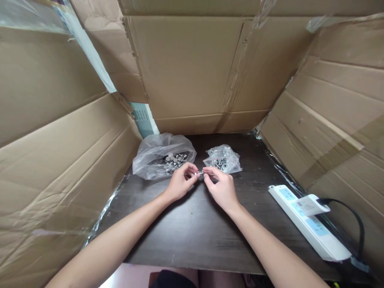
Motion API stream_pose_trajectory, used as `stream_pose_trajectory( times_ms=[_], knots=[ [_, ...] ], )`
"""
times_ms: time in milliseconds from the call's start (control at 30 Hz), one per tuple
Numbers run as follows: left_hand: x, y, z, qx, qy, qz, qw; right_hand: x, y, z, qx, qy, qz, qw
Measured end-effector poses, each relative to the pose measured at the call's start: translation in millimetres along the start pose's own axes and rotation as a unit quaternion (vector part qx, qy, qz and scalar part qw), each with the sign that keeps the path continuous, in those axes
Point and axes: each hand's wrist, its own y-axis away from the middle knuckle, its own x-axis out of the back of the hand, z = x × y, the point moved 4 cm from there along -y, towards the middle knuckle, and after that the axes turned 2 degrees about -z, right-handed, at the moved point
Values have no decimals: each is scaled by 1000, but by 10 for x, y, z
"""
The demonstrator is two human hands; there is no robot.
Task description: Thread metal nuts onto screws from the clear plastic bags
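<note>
My left hand and my right hand meet near the middle of the dark table, fingertips almost touching. Between them is a small shiny metal screw, its exact shape too small to make out. Both hands are closed in a pinch, one at each end of it. Just behind my left hand lies an open clear plastic bag with many round-headed metal pieces inside. Beyond my right hand, a smaller clear bag holds loose metal screws.
Cardboard walls enclose the table at the back and both sides. Along the right side lies a white power strip, with a white charger plugged in and a black cable curving from it.
</note>
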Motion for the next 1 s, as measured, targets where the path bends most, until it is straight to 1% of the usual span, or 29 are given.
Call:
stream_pose_trajectory(
  times_ms=[200,367,467,600,800,1000],
  knots=[
    [7,-2,-34,8,-2,3,1000,11,-11,2,-5,-15,2,1000],
    [4,-6,-55,-4,2,-1,1000,16,-22,28,-30,-46,3,998],
    [9,-13,-69,1,7,1,1000,13,-27,40,-51,-70,3,996],
    [9,-27,-85,17,19,-1,1000,1,-33,58,-77,-100,-3,992],
    [12,-38,-85,17,30,-8,999,-1,-45,74,-79,-115,-11,990],
    [11,-42,-82,16,41,-19,999,-3,-70,180,-105,-150,-36,982]
  ],
)
